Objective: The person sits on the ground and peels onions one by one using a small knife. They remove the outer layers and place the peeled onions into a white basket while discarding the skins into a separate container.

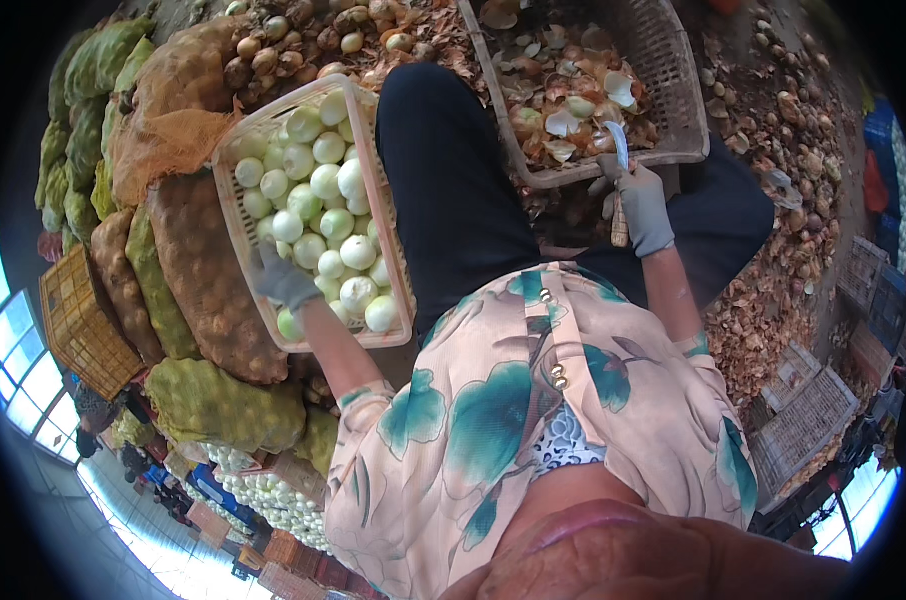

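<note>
My left hand point(284, 277), in a grey glove, is over the left side of a pale plastic crate point(382, 217) of peeled white onions point(325, 182). Its fingers are blurred and point down among the onions, and whether they grasp one is hidden. My right hand point(644, 210), also gloved in grey, is shut on a knife point(619, 223) with a short curved blade, held upright. The blade tip overlaps the near rim of a second, dirty plastic crate point(558, 178). Onion skins and peel scraps point(565, 120) lie inside that crate, between my spread knees.
Full mesh sacks of onions point(213, 277) stand to the left, with a yellow crate point(89, 322) beyond. Unpeeled onions point(273, 56) lie on the floor ahead. Loose skins and onions point(798, 202) cover the floor at right, near stacked crates point(805, 427).
</note>
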Tool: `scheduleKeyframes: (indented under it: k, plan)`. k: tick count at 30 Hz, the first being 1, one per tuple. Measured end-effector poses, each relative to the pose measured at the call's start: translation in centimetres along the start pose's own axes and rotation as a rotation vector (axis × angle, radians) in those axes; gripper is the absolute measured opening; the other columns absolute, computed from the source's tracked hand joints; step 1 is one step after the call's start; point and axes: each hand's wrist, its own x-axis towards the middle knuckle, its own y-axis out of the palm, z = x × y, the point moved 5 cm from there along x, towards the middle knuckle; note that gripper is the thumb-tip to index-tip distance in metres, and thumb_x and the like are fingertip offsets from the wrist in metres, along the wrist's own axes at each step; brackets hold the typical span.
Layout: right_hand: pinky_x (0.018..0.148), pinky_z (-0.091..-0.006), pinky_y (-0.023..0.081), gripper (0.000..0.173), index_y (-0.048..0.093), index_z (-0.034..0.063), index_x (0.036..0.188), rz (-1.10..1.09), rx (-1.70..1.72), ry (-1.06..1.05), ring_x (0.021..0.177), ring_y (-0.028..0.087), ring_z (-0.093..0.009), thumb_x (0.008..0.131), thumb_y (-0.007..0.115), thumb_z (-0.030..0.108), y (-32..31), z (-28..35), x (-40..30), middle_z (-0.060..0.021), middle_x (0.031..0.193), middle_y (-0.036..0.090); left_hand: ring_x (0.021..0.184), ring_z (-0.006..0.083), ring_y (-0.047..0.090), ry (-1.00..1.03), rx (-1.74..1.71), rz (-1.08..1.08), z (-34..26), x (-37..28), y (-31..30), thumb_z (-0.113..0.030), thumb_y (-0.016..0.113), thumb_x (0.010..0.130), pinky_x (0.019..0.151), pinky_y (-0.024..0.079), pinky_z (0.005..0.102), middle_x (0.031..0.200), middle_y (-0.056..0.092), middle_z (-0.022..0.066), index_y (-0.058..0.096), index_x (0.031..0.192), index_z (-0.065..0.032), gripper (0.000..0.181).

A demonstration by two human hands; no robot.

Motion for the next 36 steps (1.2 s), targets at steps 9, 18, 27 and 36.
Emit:
scheduleKeyframes:
  k: [9, 18, 27, 36]
  plan:
    - [0.045, -0.0224, 0.043, 0.042, 0.058, -0.0059, 0.131, 0.203, 0.159, 0.001, 0.048, 0.054, -0.01, 0.102, 0.055, 0.024, 2.1, 2.9, -1.2, -0.0088, 0.076, 0.065, 0.098, 0.02, 0.067, 0.292, -0.141, 0.332, -8.3, -4.7, 20.5, -0.006, 0.07, 0.092, 0.089, 0.055, 0.0319, 0.115, 0.07, 0.0138, 0.066, 0.12, 0.0056, 0.031]
    - [0.051, -0.0234, 0.045, 0.037, 0.06, -0.0068, 0.128, 0.119, 0.147, 0.21, 0.054, 0.056, -0.011, 0.098, 0.053, 0.012, 2.0, 1.7, -2.1, -0.0073, 0.073, 0.063, 0.113, 0.0362, 0.061, 0.242, 1.259, 0.585, 6.2, -0.8, 40.3, -0.04, 0.076, 0.081, 0.097, 0.049, 0.0442, 0.124, 0.063, 0.0167, 0.065, 0.125, -0.0053, 0.056]
    - [0.051, -0.0228, 0.046, 0.029, 0.063, -0.0047, 0.12, 0.093, 0.191, 0.228, 0.055, 0.058, -0.01, 0.097, 0.058, 0.013, 2.1, 1.5, -1.0, -0.0065, 0.075, 0.065, 0.121, 0.0357, 0.054, 0.347, 1.587, 0.718, 14.1, 0.6, 42.0, -0.055, 0.079, 0.075, 0.097, 0.048, 0.0444, 0.13, 0.059, 0.0159, 0.064, 0.129, -0.0069, 0.074]
    - [0.048, -0.0221, 0.044, 0.043, 0.055, 0.0005, 0.139, 0.181, 0.037, 0.236, 0.052, 0.056, -0.009, 0.097, 0.057, 0.01, 3.6, -1.8, -3.5, -0.0066, 0.077, 0.067, 0.08, 0.0152, 0.07, -0.218, -0.081, 0.841, 0.0, -3.5, 38.9, -0.022, 0.082, 0.08, 0.073, 0.057, 0.0275, 0.091, 0.073, 0.0072, 0.07, 0.107, 0.0051, 0.04]
